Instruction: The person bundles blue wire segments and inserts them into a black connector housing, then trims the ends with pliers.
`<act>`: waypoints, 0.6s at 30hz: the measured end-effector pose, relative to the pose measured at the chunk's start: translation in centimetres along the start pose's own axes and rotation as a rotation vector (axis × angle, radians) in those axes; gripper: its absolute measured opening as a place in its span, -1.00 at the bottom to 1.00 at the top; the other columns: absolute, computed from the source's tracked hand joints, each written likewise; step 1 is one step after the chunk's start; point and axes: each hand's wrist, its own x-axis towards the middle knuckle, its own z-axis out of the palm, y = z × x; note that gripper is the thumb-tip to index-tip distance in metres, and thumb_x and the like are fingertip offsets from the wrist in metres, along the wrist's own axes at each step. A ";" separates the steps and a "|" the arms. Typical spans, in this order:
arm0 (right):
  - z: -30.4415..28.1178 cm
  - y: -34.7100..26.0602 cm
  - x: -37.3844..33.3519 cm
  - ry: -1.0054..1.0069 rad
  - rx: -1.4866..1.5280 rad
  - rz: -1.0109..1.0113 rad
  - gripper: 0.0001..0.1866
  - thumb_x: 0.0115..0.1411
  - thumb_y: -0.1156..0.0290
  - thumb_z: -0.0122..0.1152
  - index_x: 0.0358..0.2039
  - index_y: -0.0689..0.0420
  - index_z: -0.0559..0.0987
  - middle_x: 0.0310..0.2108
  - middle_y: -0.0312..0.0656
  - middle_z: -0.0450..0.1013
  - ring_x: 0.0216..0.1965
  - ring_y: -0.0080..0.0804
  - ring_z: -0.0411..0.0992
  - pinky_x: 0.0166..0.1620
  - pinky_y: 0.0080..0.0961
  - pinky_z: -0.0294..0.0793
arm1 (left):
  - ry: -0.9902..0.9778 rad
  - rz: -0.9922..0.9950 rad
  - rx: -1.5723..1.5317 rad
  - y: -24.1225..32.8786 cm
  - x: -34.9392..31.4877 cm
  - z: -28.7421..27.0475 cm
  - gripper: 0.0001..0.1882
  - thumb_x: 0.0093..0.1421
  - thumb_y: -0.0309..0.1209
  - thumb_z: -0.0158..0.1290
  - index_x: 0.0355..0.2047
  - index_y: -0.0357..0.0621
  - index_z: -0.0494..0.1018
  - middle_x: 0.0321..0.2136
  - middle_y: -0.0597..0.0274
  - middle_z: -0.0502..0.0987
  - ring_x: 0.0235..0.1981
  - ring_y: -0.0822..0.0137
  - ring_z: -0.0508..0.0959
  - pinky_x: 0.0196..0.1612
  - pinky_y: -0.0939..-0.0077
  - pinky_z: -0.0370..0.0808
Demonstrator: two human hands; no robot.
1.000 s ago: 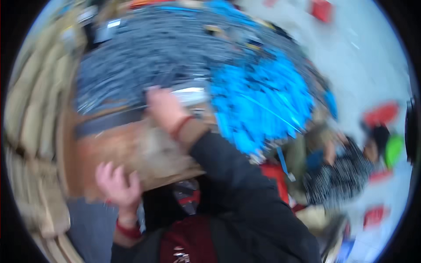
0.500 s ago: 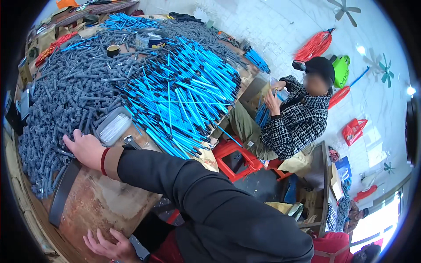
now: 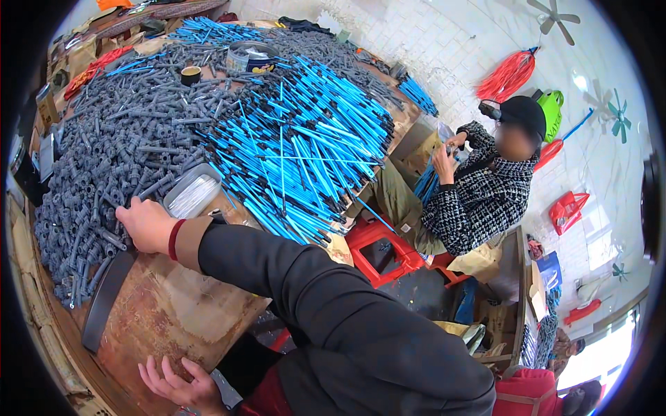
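Observation:
My right hand (image 3: 148, 225), with a red band at the wrist, reaches across to the near edge of a heap of grey ribbed plastic fittings (image 3: 90, 180). Its fingers curl down against the heap; their tips, and anything between them, are hidden. Beside that hand stands a clear plastic tub (image 3: 168, 201) holding thin whitish sticks (image 3: 193, 195). My left hand (image 3: 184, 385) hovers low over the bare near part of the wooden table (image 3: 173, 305), palm partly up, fingers spread, nothing in it. A dark curved strip (image 3: 104, 305) lies between the heap and this bare wood.
A large pile of blue rods with black ends (image 3: 305, 139) covers the table's middle. Behind it stand a round tin (image 3: 251, 59) and a small brown cup (image 3: 191, 75). Right of the table, a seated co-worker (image 3: 485, 180) handles small parts near a red stool (image 3: 381, 253).
The whole view has shifted slightly, so the table and co-worker appear farther right. My right hand's fingers have drawn in a little at the heap. My left hand stays spread.

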 end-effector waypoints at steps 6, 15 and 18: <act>-1.9 -0.4 -0.3 0.156 0.080 -0.015 -0.67 -0.13 0.59 0.17 -0.27 0.26 0.39 -0.29 0.17 0.32 -0.32 0.13 0.44 -0.27 -0.12 0.48 | -0.028 -0.015 -0.030 0.4 0.3 -0.3 -0.68 0.06 -0.57 0.00 -0.14 -0.30 0.32 -0.03 -0.07 0.33 0.09 -0.14 0.27 0.11 0.03 0.25; -3.1 -4.2 6.2 0.377 0.147 -0.087 -0.69 -0.02 0.52 0.03 -0.19 0.21 0.37 -0.24 0.17 0.34 -0.28 0.13 0.42 -0.26 -0.09 0.48 | -0.015 -0.046 0.111 -1.1 -0.4 0.1 -0.67 0.01 -0.51 0.06 -0.18 -0.27 0.35 -0.07 -0.07 0.37 0.05 -0.15 0.30 0.09 0.03 0.26; -8.4 -1.0 1.3 0.355 0.013 -0.121 -0.61 -0.03 0.37 0.09 -0.12 0.11 0.45 -0.21 -0.05 0.45 -0.14 -0.07 0.42 -0.14 -0.14 0.44 | 0.000 -0.048 0.080 0.8 1.0 0.8 -0.68 -0.05 -0.47 0.10 -0.22 -0.23 0.39 -0.09 -0.07 0.37 0.02 -0.16 0.33 0.06 0.03 0.29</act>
